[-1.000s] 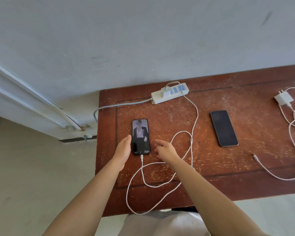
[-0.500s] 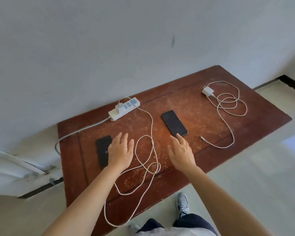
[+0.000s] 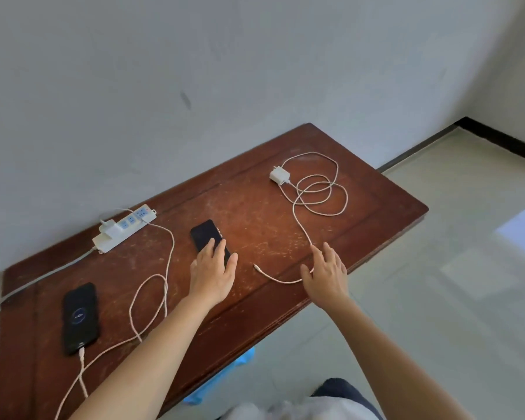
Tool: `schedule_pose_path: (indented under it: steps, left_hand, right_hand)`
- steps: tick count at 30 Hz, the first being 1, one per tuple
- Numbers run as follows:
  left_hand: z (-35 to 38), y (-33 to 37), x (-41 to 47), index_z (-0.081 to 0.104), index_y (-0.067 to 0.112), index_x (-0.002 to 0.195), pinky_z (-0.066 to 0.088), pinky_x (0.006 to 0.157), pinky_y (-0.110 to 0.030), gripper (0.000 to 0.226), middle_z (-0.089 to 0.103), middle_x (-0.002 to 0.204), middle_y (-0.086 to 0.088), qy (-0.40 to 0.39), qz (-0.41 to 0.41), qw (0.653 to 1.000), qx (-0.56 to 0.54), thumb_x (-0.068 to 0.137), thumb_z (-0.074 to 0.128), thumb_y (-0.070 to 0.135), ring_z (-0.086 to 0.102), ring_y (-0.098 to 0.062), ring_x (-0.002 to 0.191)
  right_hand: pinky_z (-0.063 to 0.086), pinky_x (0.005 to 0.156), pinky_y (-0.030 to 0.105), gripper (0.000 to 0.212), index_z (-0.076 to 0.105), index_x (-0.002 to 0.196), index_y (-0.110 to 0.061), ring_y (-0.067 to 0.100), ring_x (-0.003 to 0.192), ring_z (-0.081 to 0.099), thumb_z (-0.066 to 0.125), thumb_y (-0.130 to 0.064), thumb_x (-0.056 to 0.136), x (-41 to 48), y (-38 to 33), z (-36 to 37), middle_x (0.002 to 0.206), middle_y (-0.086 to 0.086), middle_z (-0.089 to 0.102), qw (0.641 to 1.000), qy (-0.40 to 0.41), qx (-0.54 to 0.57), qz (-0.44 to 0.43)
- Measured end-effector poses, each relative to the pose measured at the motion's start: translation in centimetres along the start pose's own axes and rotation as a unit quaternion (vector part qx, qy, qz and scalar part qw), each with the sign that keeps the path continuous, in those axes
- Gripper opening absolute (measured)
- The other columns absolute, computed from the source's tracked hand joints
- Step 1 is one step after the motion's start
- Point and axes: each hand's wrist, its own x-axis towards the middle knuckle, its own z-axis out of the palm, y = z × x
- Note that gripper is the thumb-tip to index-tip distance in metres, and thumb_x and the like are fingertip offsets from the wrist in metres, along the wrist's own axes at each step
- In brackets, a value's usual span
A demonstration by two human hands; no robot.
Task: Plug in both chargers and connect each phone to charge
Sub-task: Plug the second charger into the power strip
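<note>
Nearest us, the connected phone [image 3: 80, 318] lies cabled at the table's [image 3: 385, 207] left end. Mid-table: our left hand [image 3: 212, 272], fingers spread, rests flat on the second phone [image 3: 205, 234], rigid and probably slick, best gripped by its long edges; our right hand [image 3: 326, 272], open and empty, hovers over the limp loose cable [image 3: 300, 228] near its plug tip [image 3: 256, 267]. Farthest: the light unplugged charger [image 3: 279, 176], best pinched by its body, well apart from the power strip [image 3: 125, 228].

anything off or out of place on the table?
Nothing damaged or spilled. The second charger lies unplugged at the far right of the table, its cable loosely coiled. The tabletop is heavily scratched.
</note>
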Motion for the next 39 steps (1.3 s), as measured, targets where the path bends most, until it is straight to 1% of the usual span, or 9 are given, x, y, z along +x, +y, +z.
schedule_pose_path:
  steps: [9,16,21,24,26,30,34,36,39]
  left_hand:
    - [2.1,6.1,4.8,0.024,0.019,0.157,0.018,0.122,-0.056,0.061,0.011,0.168,-0.012,-0.02,-0.014,0.999,0.041,0.104,0.029,0.05,0.011,-0.03,0.154]
    - [4.3,4.5,11.9,0.017,0.022,0.158,0.012,0.124,-0.055,0.064,0.002,0.169,-0.012,-0.046,-0.036,0.996,0.073,0.103,0.027,0.053,0.002,-0.031,0.155]
    - [5.7,2.3,17.8,0.008,0.024,0.159,0.008,0.123,-0.054,0.066,-0.004,0.169,-0.011,-0.051,-0.041,0.988,0.139,0.102,0.017,0.057,-0.004,-0.03,0.155]
    - [7.0,1.8,19.6,0.019,0.024,0.158,0.014,0.123,-0.053,0.066,0.011,0.168,-0.01,-0.081,-0.057,0.985,0.143,0.101,0.012,0.058,0.009,-0.03,0.154]
    - [7.6,1.9,20.0,0.036,0.021,0.153,0.023,0.121,-0.051,0.07,0.027,0.164,-0.012,-0.064,-0.067,0.988,0.123,0.099,0.011,0.059,0.022,-0.032,0.152]
    - [8.1,1.7,19.9,0.054,0.015,0.142,0.037,0.113,-0.051,0.057,0.045,0.153,-0.017,-0.025,-0.055,0.992,0.108,0.103,0.031,0.05,0.04,-0.036,0.143]
    - [7.2,1.6,20.2,0.049,0.018,0.145,0.031,0.117,-0.048,0.05,0.042,0.157,-0.011,-0.04,-0.054,0.992,0.105,0.104,0.035,0.042,0.038,-0.029,0.145]
    - [6.0,1.5,20.0,0.048,0.02,0.146,0.025,0.12,-0.047,0.05,0.043,0.157,-0.006,-0.041,-0.056,0.991,0.112,0.105,0.03,0.043,0.037,-0.023,0.145]
    - [3.5,1.3,18.1,0.044,0.021,0.148,0.019,0.123,-0.047,0.051,0.038,0.16,-0.005,-0.004,-0.073,0.992,0.107,0.106,0.028,0.043,0.03,-0.022,0.148]
  right_hand:
    - [0.023,0.118,0.052,0.063,0.028,0.155,-0.018,0.037,0.149,0.02,0.05,-0.036,0.098,8.3,3.4,-4.4,0.163,0.02,0.021,0.997,-0.067,-0.031,-0.026]
    - [0.029,0.115,0.053,0.066,0.026,0.156,-0.018,0.038,0.146,0.027,0.052,-0.031,0.096,17.2,0.0,-4.7,0.16,0.02,0.025,0.991,-0.084,-0.046,-0.097]
    - [0.031,0.114,0.053,0.075,0.012,0.159,-0.026,0.042,0.144,0.03,0.053,-0.031,0.097,26.1,-5.0,-2.9,0.162,0.023,0.018,0.986,-0.089,-0.034,-0.134]
    - [0.03,0.115,0.053,0.074,0.014,0.159,-0.031,0.042,0.146,0.026,0.055,-0.037,0.097,31.0,-7.2,-0.6,0.163,0.023,0.015,0.985,-0.093,-0.044,-0.135]
    - [0.032,0.115,0.052,0.068,0.025,0.156,-0.031,0.04,0.144,0.029,0.057,-0.04,0.097,33.0,-7.7,0.9,0.159,0.022,0.024,0.984,-0.107,-0.06,-0.132]
    - [0.043,0.1,0.047,0.05,0.047,0.142,-0.021,0.036,0.117,0.055,0.063,-0.026,0.094,33.4,-7.6,2.1,0.129,0.015,0.054,0.983,-0.081,-0.069,-0.15]
    - [0.052,0.082,0.044,0.047,0.046,0.137,-0.011,0.038,0.105,0.061,0.061,-0.027,0.095,31.3,-7.9,0.7,0.129,0.018,0.054,0.984,-0.053,-0.002,-0.17]
    - [0.048,0.067,0.036,0.049,0.043,0.137,-0.012,0.037,0.097,0.065,0.06,-0.033,0.095,29.7,-8.0,-0.4,0.131,0.015,0.053,0.981,-0.038,0.022,-0.187]
    - [0.043,0.062,0.031,0.054,0.041,0.137,-0.017,0.034,0.091,0.067,0.062,-0.038,0.092,27.0,-8.2,-2.0,0.129,0.011,0.055,0.975,-0.018,0.048,-0.215]
